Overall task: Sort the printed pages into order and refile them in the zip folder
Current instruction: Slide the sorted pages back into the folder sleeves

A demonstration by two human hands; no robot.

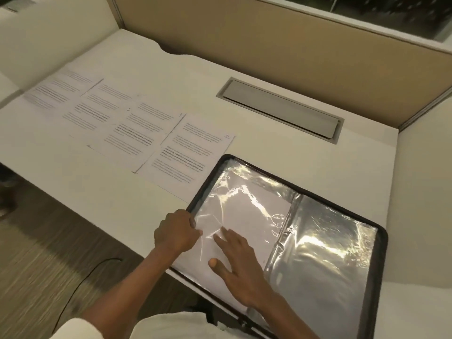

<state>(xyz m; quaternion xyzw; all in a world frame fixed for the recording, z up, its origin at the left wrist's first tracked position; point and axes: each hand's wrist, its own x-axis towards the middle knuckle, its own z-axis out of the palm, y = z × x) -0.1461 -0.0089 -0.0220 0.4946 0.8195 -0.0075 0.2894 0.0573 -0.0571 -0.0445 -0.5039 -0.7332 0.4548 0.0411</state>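
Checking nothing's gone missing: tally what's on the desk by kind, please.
Printed pages laid out on the desk: 4
White sheet inside a folder sleeve: 1
Zip folder: 1
Total: 6

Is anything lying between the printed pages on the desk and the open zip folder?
Nothing visible does: the nearest page reaches the far left corner of the zip folder. Left hand pinches the sleeve edge; right hand lies flat on it.

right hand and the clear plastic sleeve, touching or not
Touching. The head view shows the right hand lying flat on the clear plastic sleeve, fingers spread on its surface.
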